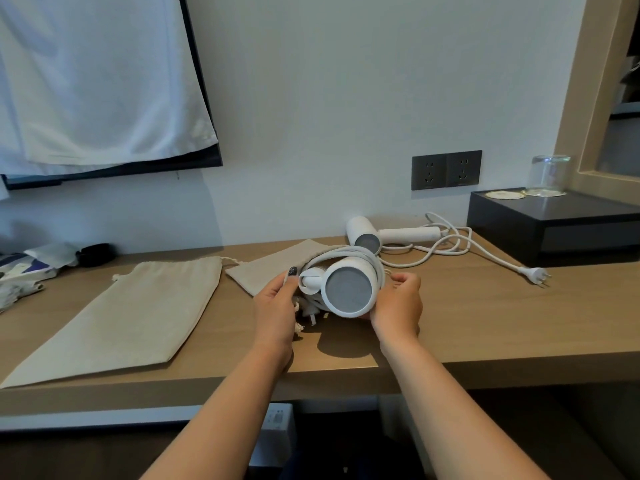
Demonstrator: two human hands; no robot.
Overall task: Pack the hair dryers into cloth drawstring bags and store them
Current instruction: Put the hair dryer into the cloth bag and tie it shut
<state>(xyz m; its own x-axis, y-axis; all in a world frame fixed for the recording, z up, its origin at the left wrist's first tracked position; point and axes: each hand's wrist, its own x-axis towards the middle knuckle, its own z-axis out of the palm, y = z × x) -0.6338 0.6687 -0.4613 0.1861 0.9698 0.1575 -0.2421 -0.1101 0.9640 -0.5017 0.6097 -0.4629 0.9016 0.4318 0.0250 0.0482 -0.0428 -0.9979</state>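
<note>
Both bare forearms are reaching forward from the bottom of the view, angling inward toward each other. The left hand (277, 306) is turning its back toward the camera, fingers curling round what it is gripping — the thumb, with a dark-painted nail, is pressing on top. The right hand (398, 303) is sitting opposite it at the same height, wrist slightly bent, its fingers curling inward at the top while the palm is cupping from the side. The two hands are facing each other — close, not touching.
</note>
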